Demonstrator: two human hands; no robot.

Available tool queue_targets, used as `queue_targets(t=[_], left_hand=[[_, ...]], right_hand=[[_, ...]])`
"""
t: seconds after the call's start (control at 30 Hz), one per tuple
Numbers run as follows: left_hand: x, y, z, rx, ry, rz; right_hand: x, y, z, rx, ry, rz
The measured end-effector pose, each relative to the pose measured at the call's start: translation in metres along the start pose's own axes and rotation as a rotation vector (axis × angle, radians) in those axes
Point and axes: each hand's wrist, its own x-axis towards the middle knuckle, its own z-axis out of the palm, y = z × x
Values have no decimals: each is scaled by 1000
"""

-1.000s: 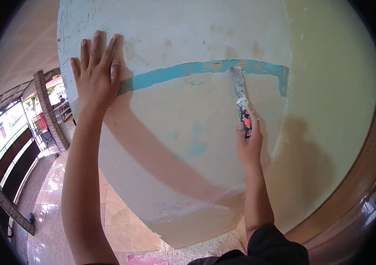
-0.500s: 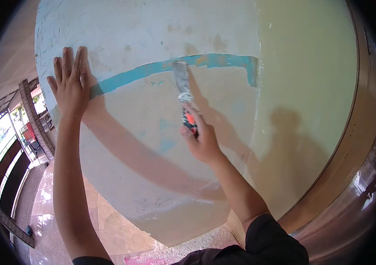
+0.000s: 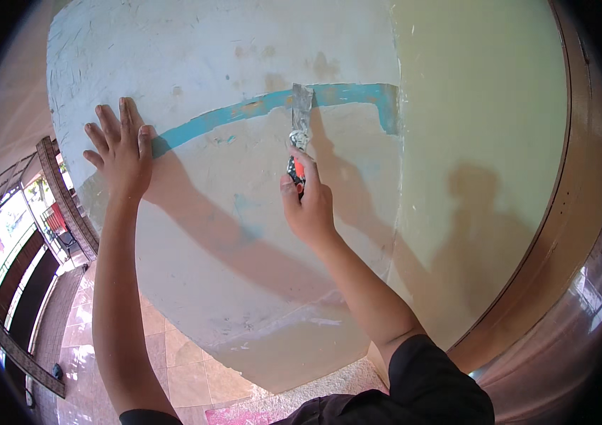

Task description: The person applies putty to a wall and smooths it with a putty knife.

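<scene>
My left hand (image 3: 120,156) is spread against the pale wall (image 3: 223,35), fingers apart, at the left end of a turquoise band (image 3: 209,122) where a strip of the pale coat is absent. My right hand (image 3: 308,205) grips a putty knife with a black and red-orange handle (image 3: 296,172) smeared with white near the neck. Its dull metal blade (image 3: 301,99) points upward and lies over the band, right of the middle.
A pale green wall (image 3: 492,106) adjoins at the right, bordered by a brown edge. At the far left are a post (image 3: 67,198), railings and a red object (image 3: 55,216). Below are a tiled floor (image 3: 187,375) and a white-speckled pink surface (image 3: 329,386).
My right hand and putty knife swept left along the band, then slightly back right. My left hand sits a little lower on the wall. The whole view has shifted somewhat.
</scene>
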Motion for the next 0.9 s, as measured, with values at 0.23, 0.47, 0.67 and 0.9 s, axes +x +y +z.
queue_targets(t=[0.23,0.47,0.67,0.9], left_hand=[[-2,63,-10,-12,-82,65],[1,133,-18,14,-104,204],[4,166,-24,-11,-153,247],[3,150,-20,-121,-88,282]], right_hand=[[22,29,-38,52,184,61],[44,55,-79,-5,244,117],[56,78,-117,-33,337,146],[54,71,-117,-24,229,170]])
